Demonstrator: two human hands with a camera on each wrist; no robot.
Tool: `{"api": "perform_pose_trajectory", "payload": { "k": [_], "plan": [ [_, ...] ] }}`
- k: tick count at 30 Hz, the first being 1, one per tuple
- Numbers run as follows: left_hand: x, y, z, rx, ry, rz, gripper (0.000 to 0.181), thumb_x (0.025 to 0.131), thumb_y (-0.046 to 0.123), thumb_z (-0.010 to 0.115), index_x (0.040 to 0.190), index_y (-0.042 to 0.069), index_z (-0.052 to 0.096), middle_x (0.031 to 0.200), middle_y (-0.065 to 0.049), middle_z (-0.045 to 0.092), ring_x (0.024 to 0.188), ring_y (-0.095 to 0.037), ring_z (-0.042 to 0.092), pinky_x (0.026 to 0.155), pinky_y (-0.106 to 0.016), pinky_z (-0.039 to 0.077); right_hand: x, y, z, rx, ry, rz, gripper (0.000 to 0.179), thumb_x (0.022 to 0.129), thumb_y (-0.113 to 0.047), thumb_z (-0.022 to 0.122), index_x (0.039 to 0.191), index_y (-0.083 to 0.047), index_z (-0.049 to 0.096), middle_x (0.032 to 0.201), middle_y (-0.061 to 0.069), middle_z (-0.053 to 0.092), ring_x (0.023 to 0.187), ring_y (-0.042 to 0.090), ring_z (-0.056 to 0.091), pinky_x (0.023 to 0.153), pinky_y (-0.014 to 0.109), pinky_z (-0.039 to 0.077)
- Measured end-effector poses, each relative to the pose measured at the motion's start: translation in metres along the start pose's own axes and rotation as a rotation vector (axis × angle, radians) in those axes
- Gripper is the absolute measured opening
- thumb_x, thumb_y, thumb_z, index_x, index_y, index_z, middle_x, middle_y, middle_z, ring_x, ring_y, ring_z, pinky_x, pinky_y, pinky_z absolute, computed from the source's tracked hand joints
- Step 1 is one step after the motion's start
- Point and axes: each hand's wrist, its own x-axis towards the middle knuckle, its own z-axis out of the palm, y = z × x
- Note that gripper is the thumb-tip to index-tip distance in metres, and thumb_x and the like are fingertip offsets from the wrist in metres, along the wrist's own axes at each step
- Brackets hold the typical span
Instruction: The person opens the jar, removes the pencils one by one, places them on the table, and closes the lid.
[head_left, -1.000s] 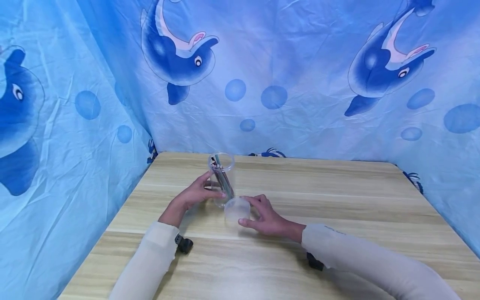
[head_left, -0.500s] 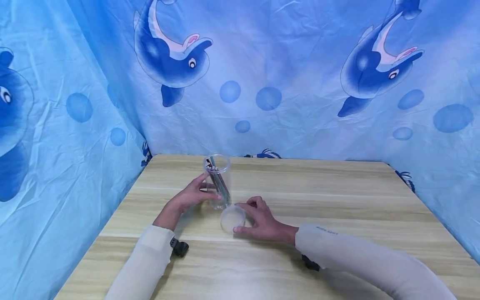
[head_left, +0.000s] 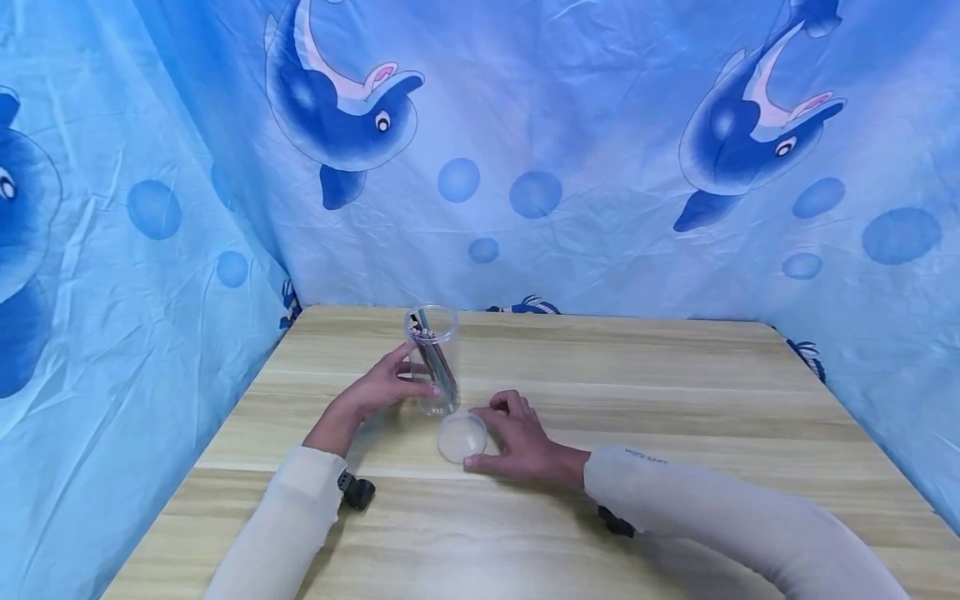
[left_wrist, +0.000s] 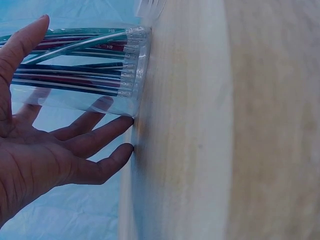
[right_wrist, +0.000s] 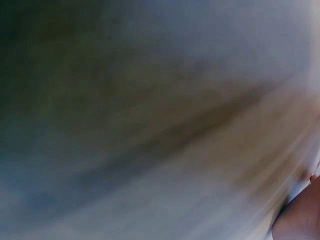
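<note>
A tall clear plastic cup (head_left: 453, 354) stands upright on the wooden table, holding several dark and green pencils (left_wrist: 85, 75). My left hand (head_left: 381, 393) grips it from the left, the thumb on the near side and the fingers round the far side. Just in front of the cup lies a round, see-through lid (head_left: 459, 440), flat against the tabletop. The thumb and index finger of my right hand (head_left: 519, 440) hold the lid at its right rim. The right wrist view is blurred and shows only a bit of skin in its lower right corner.
The pale wood-grain table (head_left: 675, 400) reaches back to a blue cloth (head_left: 600, 250) printed with dolphins, which also hangs along the left side. Dark wrist cameras sit at both cuffs, the left camera (head_left: 358, 493) close over the table.
The lid, tilted up in my right hand a second ago, has come down flat on the table. The left hand stays on the cup. The head view has shifted slightly.
</note>
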Motion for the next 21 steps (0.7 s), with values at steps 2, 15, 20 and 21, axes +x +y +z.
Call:
{"api": "perform_pose_trajectory", "payload": {
  "k": [2,15,20,21],
  "plan": [
    [0.0,-0.001,-0.001,0.008,-0.007,0.007,0.1,0.083,0.019,0.083,0.161,0.024,0.019,0.142,-0.027,0.048,0.135,-0.044,0.041,0.108,-0.061,0.032,0.001,-0.001,0.001,-0.019,-0.003,0.008,0.073,0.079,-0.058,0.076,0.14,-0.024,0.057,0.129,0.006,0.038,0.118,0.023,0.034,0.095,0.044,0.03],
    [-0.005,-0.001,-0.001,-0.005,-0.006,0.018,0.098,0.083,0.015,0.082,0.16,0.024,0.023,0.14,-0.027,0.049,0.134,-0.045,0.041,0.107,-0.061,0.032,-0.002,-0.009,-0.001,0.005,-0.018,0.043,0.081,0.076,-0.056,0.079,0.141,-0.015,0.056,0.135,0.012,0.038,0.123,0.027,0.034,0.099,0.049,0.031],
    [-0.006,0.002,0.0,-0.021,-0.007,0.018,0.1,0.081,0.014,0.083,0.16,0.024,0.022,0.139,-0.027,0.05,0.133,-0.045,0.043,0.108,-0.061,0.031,0.0,-0.016,-0.009,0.111,-0.002,0.134,0.082,0.077,-0.055,0.08,0.143,-0.015,0.053,0.135,0.01,0.035,0.122,0.027,0.037,0.1,0.051,0.036],
    [-0.006,0.003,-0.001,-0.023,-0.009,0.02,0.101,0.081,0.013,0.083,0.16,0.024,0.022,0.138,-0.027,0.05,0.133,-0.045,0.042,0.108,-0.061,0.031,0.001,-0.019,-0.012,0.15,0.015,0.152,0.082,0.077,-0.053,0.081,0.144,-0.015,0.052,0.134,0.011,0.035,0.121,0.028,0.038,0.099,0.052,0.038]
  ]
}}
